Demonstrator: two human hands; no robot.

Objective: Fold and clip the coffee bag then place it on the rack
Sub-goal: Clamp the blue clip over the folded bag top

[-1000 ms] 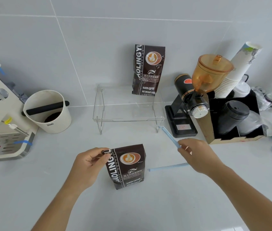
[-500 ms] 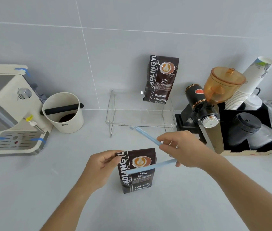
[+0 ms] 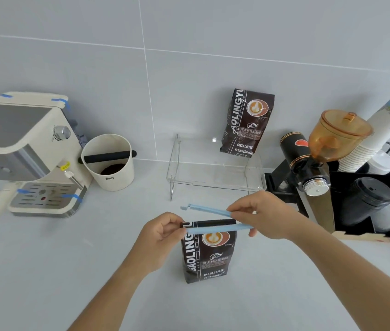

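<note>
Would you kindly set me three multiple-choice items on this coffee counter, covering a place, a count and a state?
1. Where does the second brown coffee bag stand?
A. on the clear acrylic rack
B. inside the cream knock box
C. on the espresso machine

2. How many brown coffee bags are in view?
A. one
B. two
C. three

3. The long light-blue sealing clip is:
A. snapped shut
B. open, straddling the bag top
C. lying on the counter

Answers:
1 A: the second brown coffee bag stands on the clear acrylic rack.
2 B: it and the bag in front.
3 B: the clip's arms spread apart.
</note>
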